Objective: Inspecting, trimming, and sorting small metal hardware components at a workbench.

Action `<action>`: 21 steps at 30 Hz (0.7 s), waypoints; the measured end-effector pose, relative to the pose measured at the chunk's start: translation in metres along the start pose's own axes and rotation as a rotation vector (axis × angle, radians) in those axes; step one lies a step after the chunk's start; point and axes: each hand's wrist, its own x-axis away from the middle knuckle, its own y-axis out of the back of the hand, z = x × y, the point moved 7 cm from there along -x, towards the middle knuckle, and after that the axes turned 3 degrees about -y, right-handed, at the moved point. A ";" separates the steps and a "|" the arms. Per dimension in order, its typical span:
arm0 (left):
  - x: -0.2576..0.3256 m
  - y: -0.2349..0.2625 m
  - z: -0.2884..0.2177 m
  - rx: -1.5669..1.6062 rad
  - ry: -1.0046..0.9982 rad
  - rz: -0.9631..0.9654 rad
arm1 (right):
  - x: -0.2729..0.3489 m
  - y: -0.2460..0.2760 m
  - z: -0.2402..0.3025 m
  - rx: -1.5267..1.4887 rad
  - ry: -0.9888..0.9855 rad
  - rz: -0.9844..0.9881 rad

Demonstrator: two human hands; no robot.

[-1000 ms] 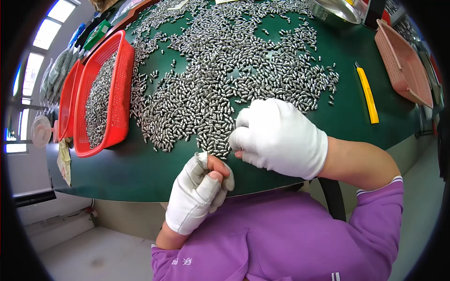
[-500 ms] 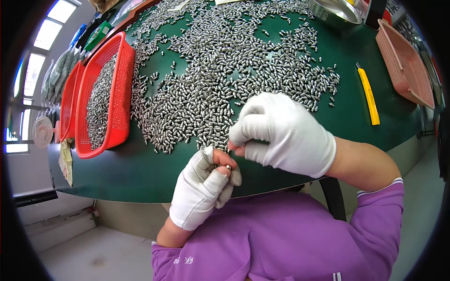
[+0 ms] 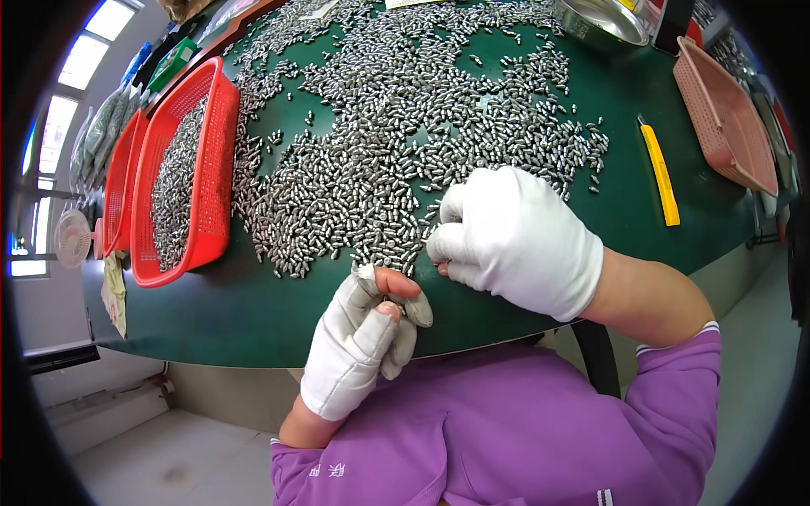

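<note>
A wide heap of small silver metal pieces [image 3: 405, 143] covers the green table [image 3: 253, 320]. My left hand [image 3: 363, 337], in a white glove with bare fingertips, is curled at the table's near edge and pinches a few of the small pieces between thumb and fingers. My right hand [image 3: 515, 240], in a full white glove, rests on the near rim of the heap just right of my left hand, fingers bent down onto the pieces. The two hands almost touch.
A red mesh basket [image 3: 215, 169] holding more metal pieces stands at the left, another red basket [image 3: 118, 194] beside it. A yellow utility knife [image 3: 660, 173] lies at the right, a pink basket [image 3: 726, 118] beyond it, a steel bowl [image 3: 603, 21] at the back.
My right hand has slid slightly right and back onto the heap's rim. My left hand stays at the table edge, its fingers closing tighter on the pieces.
</note>
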 end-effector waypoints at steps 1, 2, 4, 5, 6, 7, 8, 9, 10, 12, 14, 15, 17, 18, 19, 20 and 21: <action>0.000 0.000 0.001 -0.009 0.009 0.000 | 0.001 -0.001 0.000 0.000 0.000 0.000; 0.000 -0.001 0.001 -0.009 0.009 0.001 | 0.002 -0.002 0.000 0.011 -0.003 -0.010; 0.000 0.001 0.004 -0.020 0.065 -0.039 | 0.002 -0.001 0.002 0.022 -0.005 -0.022; -0.001 -0.001 0.003 -0.020 0.065 -0.040 | 0.001 0.005 0.003 -0.165 -0.022 -0.076; -0.002 -0.002 0.002 -0.019 0.094 -0.048 | 0.001 0.009 0.001 -0.353 -0.039 -0.131; -0.003 -0.004 0.002 -0.018 0.122 -0.057 | 0.000 0.009 0.002 -0.354 -0.038 -0.130; -0.004 -0.005 0.002 -0.018 0.122 -0.058 | 0.000 0.008 0.003 -0.494 -0.009 -0.129; -0.004 -0.006 0.001 -0.041 0.117 -0.067 | 0.000 0.009 0.005 -0.635 0.021 -0.127; -0.004 -0.006 0.001 -0.063 0.113 -0.074 | -0.001 0.006 0.006 -0.698 -0.009 -0.072; -0.002 -0.004 0.003 -0.050 0.106 -0.080 | -0.001 0.003 0.006 -0.717 -0.006 -0.069; -0.002 -0.003 0.005 -0.038 0.098 -0.084 | -0.001 0.000 0.005 -0.735 -0.005 -0.068; -0.003 -0.004 0.004 -0.027 0.077 -0.077 | -0.001 -0.001 0.005 -0.734 -0.001 -0.074; -0.003 -0.004 0.002 -0.015 0.054 -0.069 | -0.001 0.000 0.005 -0.731 0.004 -0.080; -0.003 -0.005 0.002 -0.008 0.074 -0.064 | -0.002 0.002 0.005 -0.717 -0.007 -0.091; -0.003 -0.005 0.002 0.000 0.095 -0.060 | -0.002 0.003 0.005 -0.703 -0.019 -0.101; -0.003 -0.002 0.003 0.000 0.094 -0.060 | -0.002 0.006 0.003 -0.668 -0.027 -0.127; -0.003 -0.001 0.003 0.023 0.064 -0.036 | -0.002 0.008 0.000 -0.632 -0.036 -0.153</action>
